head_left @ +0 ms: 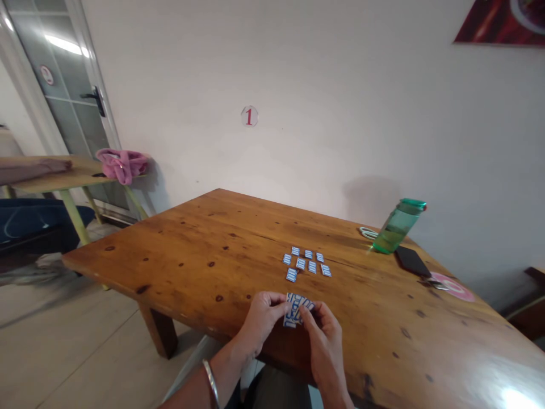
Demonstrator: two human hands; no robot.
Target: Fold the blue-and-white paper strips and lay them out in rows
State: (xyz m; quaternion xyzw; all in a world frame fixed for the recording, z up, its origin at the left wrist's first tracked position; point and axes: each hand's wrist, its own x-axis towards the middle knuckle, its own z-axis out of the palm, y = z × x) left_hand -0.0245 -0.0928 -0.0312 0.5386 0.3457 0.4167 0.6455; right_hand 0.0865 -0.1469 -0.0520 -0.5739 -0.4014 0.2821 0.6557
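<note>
A small fan of blue-and-white cards point(293, 309) is held between my two hands at the front edge of the table. My left hand point(264, 318) pinches the fan's left side between thumb and fingers. On its right side, my right hand point(326, 332) grips the same cards, thumb in front. The marks on the cards are too small to read. Just beyond my hands, several similar blue-and-white cards point(300, 263) lie spread in loose rows on the wooden table point(183, 244). A silver bangle point(210, 382) circles my left wrist.
At the right stand a green bottle point(398, 227), a dark phone-like slab point(412, 262), keys point(433, 282) and a pink round disc point(456, 287). A pale coiled cord point(368, 233) lies behind the bottle. Another person's arm point(34, 169) rests on a second table, near a pink cloth point(122, 163).
</note>
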